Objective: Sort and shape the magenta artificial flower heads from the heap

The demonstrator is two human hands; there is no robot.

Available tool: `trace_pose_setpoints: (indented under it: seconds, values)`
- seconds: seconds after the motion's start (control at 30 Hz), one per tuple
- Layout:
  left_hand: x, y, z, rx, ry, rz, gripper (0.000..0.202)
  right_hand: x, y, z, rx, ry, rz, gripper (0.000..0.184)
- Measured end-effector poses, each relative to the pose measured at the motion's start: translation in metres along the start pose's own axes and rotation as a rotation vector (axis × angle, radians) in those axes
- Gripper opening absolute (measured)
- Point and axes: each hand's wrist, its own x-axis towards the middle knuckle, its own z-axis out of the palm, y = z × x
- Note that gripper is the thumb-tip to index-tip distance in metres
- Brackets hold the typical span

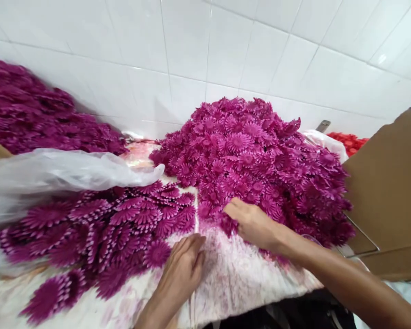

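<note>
My right hand is closed at the front foot of a tall heap of purple artificial flower heads. Its bent fingers pinch a purple flower piece, partly hidden by the hand. My left hand rests low over the stained white cloth, thumb a little apart from the fingers, with nothing visible in it. Just left of it lies a single flower head, at the edge of flower heads nested in stacks. The left fingertips are partly out of sight.
Clear plastic sheeting drapes behind the stacks. Another purple heap lies at the far left against the white tiled wall. At right stand a cardboard box and a thin metal wire; red pieces show behind.
</note>
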Motion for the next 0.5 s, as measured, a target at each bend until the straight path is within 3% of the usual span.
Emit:
trace_pose_setpoints:
  seconds: [0.1,0.27,0.33,0.43,0.5]
  values:
    - [0.0,0.0,0.0,0.012,0.007,-0.001,0.03,0.013,0.018,-0.062,0.016,0.249,0.035,0.022]
    - [0.001,-0.001,0.0,-0.001,0.017,0.036,0.028,0.071,0.085,-0.15,-0.263,0.719,0.316,0.031]
    - [0.002,-0.002,0.001,0.01,0.024,0.052,0.028,0.096,0.115,-0.168,-0.292,0.726,0.364,0.033]
    - [0.002,-0.003,0.001,0.019,0.028,0.062,0.028,0.119,0.148,-0.179,-0.288,0.434,0.43,0.061]
    - [0.002,-0.004,0.001,0.013,0.022,0.053,0.028,0.123,0.158,-0.179,-0.267,0.328,0.446,0.082]
